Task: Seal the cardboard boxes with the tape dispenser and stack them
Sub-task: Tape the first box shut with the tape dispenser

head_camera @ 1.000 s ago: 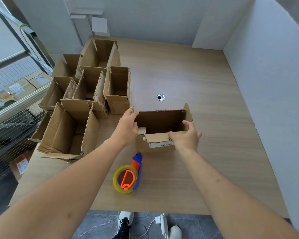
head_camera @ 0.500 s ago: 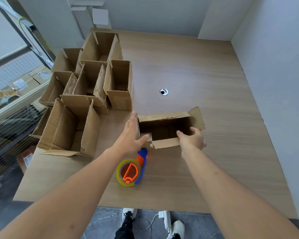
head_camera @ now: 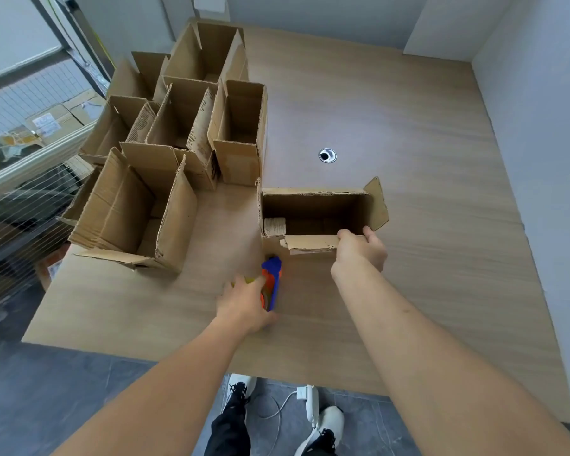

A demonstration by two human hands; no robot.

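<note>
left hand [head_camera: 244,306] lay over tape dispenser [head_camera: 272,284] near table [head_camera: 441,258] front edge, fingers curled round it. just beyond, right hand [head_camera: 361,250] gripped near flap of open box [head_camera: 323,213], thumb inside, fingers over the flap. farther left, cluster of open boxes [head_camera: 185,133] stood touching; cable hole [head_camera: 327,155] behind.

No text, label or number is sharp enough to read

L grip [head_camera: 244,304] curled, palm down, near body; R grip [head_camera: 362,250] pinching, arm extended fwd.
</note>
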